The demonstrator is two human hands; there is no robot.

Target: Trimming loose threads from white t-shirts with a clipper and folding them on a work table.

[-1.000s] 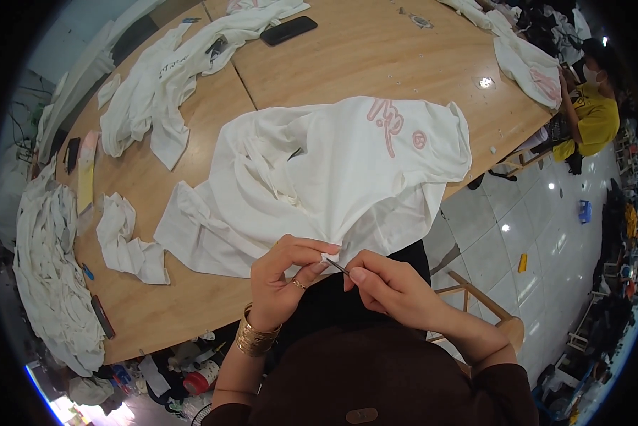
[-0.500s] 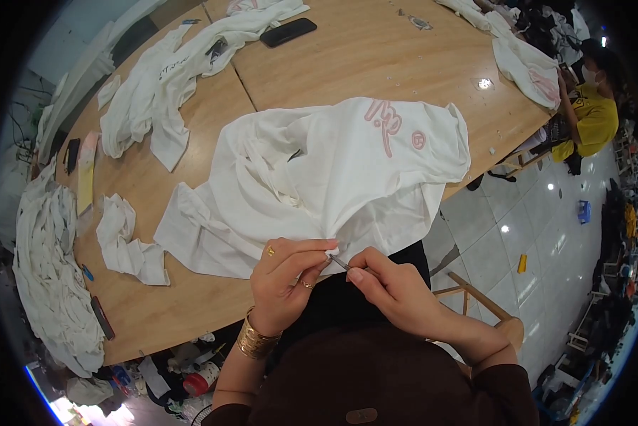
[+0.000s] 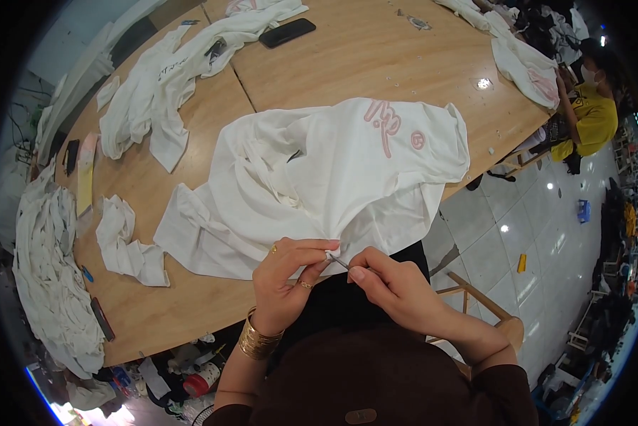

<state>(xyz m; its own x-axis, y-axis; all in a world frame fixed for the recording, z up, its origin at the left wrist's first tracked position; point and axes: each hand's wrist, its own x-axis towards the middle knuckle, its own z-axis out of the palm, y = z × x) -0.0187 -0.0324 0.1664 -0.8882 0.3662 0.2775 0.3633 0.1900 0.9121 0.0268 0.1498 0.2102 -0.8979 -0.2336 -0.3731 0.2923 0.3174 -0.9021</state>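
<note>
A white garment [image 3: 290, 170] with pink lettering lies rumpled across the table's front edge. My left hand [image 3: 285, 275] is closed, pinching a small gathered bit of its cloth at the near edge; rings and a wide gold bracelet are on that hand and wrist. In my right hand [image 3: 397, 290], between thumb and forefinger, is a thin metal tool [image 3: 339, 262] whose exact kind is too small to tell. Its tip touches the pinched cloth at my left fingertips.
The wooden table [image 3: 361, 57] also bears a phone [image 3: 288, 33], a crumpled white garment [image 3: 149, 106], a small white cloth piece [image 3: 129, 245] and a heap of white cloth [image 3: 46, 270]. A wooden stool [image 3: 482, 298] stands at right. Beyond sits a person in yellow [image 3: 594, 117].
Both hands stay at the same spot on the cloth. My fingers and the tool have shifted only very slightly.
</note>
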